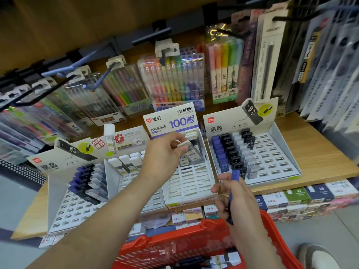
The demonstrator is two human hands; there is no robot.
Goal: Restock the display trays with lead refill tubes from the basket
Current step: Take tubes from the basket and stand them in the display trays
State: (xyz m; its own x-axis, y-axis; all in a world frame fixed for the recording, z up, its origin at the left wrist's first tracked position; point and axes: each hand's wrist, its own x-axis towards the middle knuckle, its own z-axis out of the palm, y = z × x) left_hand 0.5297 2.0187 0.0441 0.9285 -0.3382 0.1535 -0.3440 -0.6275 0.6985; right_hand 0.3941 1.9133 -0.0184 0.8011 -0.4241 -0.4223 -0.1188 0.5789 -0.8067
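White-capped tube (186, 146) is pinched by the left hand (163, 152), tilted, over the back of the middle tray (191, 183). Right hand (240, 202) grips a blue tube (235, 177) upright, just by the front edge of the right tray (272, 158).

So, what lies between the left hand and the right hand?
Head view: empty slots of the white slotted display tray lie between the left hand and the right hand.

Four white slotted trays (191, 184) sit across mid-frame, partly stocked. A white-capped tube (189, 150) tilts over the centre one, pinched by the left hand (165, 154). A blue tube (234, 181) stands upright in the right hand (240, 206), above the red basket (174, 241) at lower centre.
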